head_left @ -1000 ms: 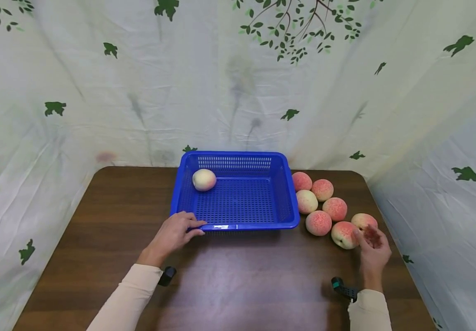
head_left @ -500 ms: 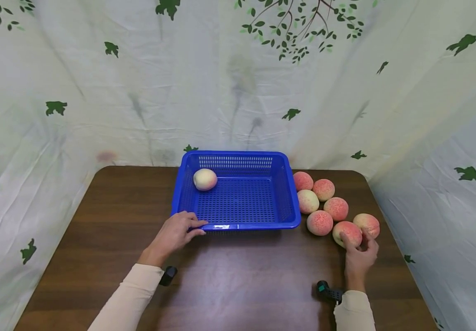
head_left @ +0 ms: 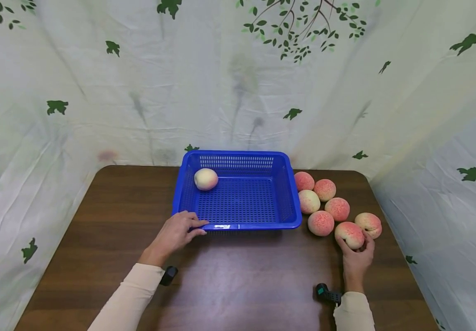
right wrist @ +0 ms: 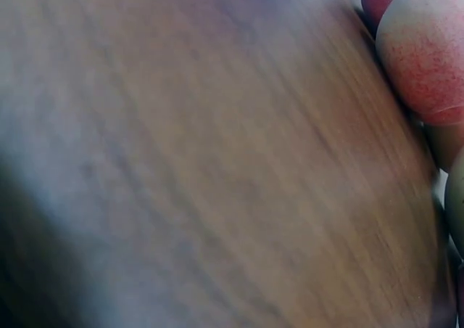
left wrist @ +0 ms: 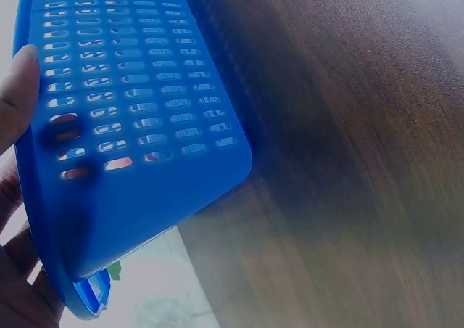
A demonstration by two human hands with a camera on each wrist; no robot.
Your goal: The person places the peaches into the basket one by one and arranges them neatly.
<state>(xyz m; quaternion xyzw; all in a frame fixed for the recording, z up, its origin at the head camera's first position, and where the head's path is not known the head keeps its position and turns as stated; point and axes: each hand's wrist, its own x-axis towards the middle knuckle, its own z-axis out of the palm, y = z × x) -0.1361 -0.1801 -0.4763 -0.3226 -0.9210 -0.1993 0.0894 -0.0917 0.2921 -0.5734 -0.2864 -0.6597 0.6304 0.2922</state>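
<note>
My left hand [head_left: 177,232] grips the near-left rim of a blue plastic basket [head_left: 238,226], thumb outside and fingers over the edge. In the left wrist view, the basket's slotted side wall [left wrist: 145,125] stands beside my thumb [left wrist: 20,96]. One pale peach [head_left: 206,179] lies inside, toward the back left. At the right, my right hand [head_left: 358,262] holds a red-and-cream peach [head_left: 350,233] between thumb and fingers, at table level. Another peach [head_left: 369,224] sits just behind those fingers. In the right wrist view the hand is out of sight; a peach [right wrist: 424,56] shows at the right edge.
Several more peaches lie between basket and hand, including a red one [head_left: 321,223], a pale one [head_left: 309,202] and another red one [head_left: 304,181]. They rest on a brown wooden table [head_left: 238,285]. A leaf-patterned white cloth [head_left: 147,92] hangs behind and at both sides.
My right hand has moved left from the rightmost peach to the front one, and its thumb and fingers have come round that peach. The left hand keeps its grip on the basket.
</note>
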